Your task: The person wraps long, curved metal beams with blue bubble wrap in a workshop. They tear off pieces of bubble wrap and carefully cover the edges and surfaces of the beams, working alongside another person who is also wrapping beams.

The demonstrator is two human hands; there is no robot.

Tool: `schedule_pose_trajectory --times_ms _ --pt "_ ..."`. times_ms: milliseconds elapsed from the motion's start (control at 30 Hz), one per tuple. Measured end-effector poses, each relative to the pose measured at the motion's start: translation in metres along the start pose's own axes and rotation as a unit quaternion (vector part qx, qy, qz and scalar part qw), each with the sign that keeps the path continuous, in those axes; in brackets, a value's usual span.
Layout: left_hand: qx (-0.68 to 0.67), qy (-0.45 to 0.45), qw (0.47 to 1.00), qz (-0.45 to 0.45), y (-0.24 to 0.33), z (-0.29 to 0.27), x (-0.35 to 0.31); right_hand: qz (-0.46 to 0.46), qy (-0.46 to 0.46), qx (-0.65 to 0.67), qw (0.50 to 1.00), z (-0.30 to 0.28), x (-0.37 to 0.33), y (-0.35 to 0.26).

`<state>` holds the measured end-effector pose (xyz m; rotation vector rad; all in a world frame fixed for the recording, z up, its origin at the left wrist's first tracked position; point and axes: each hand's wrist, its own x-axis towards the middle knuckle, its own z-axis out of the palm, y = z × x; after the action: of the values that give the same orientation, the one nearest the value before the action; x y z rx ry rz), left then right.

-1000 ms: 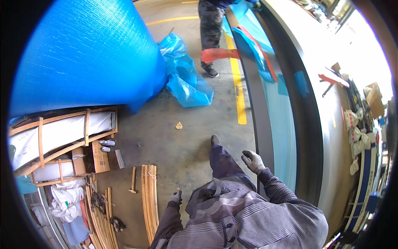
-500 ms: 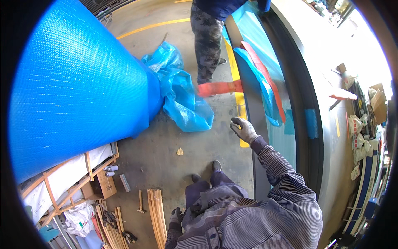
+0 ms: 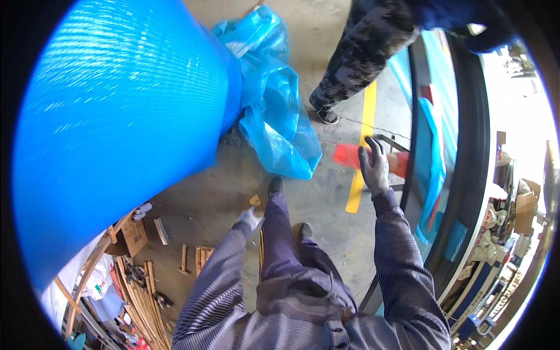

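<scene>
My right hand (image 3: pixel 376 167), in a grey glove, is raised over the floor with fingers apart and nothing seen in it. Just beyond it is a red sheet or strip (image 3: pixel 348 156), blurred, reaching toward a long dark frame (image 3: pixel 475 131) on my right. Light blue film (image 3: pixel 430 157) with a red edge lies along that frame. My gloved left hand (image 3: pixel 249 219) hangs low beside my leg, its fingers partly stretched out, holding nothing I can see. Ahead, crumpled blue bubble wrap (image 3: pixel 280 125) trails from a huge blue roll (image 3: pixel 128 116).
A co-worker in camouflage trousers (image 3: pixel 364 55) stands ahead at the frame. A yellow line (image 3: pixel 361 175) crosses the floor. At lower left are a hammer (image 3: pixel 184 259), wooden strips (image 3: pixel 137 303) and a cardboard box (image 3: pixel 133 236). Bags and boxes (image 3: pixel 525 210) line the far right.
My view has turned, and one foot has stepped forward. My left hand has come up from my side. My right hand has opened. The co-worker appears nearer, leaning over the frame.
</scene>
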<state>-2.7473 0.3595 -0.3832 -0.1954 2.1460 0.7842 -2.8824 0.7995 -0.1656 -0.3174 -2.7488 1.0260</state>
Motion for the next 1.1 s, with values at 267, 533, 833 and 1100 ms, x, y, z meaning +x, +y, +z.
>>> schedule_pose_trajectory --times_ms 267,533,833,1100 --pt "0.288 0.036 0.955 0.057 0.118 -0.038 0.306 0.021 -0.091 -0.299 0.95 0.053 0.009 0.003" --pt "0.606 0.006 0.777 0.172 0.073 0.004 0.461 0.027 -0.119 -0.346 0.93 0.057 0.012 0.007" --pt "0.084 -0.473 0.832 0.277 0.096 0.11 0.053 0.027 -0.093 -0.307 0.947 0.053 0.008 0.005" --pt "0.034 -0.57 0.762 0.306 0.166 0.033 -0.123 -0.01 -0.024 -0.135 0.991 0.024 -0.007 -0.024"
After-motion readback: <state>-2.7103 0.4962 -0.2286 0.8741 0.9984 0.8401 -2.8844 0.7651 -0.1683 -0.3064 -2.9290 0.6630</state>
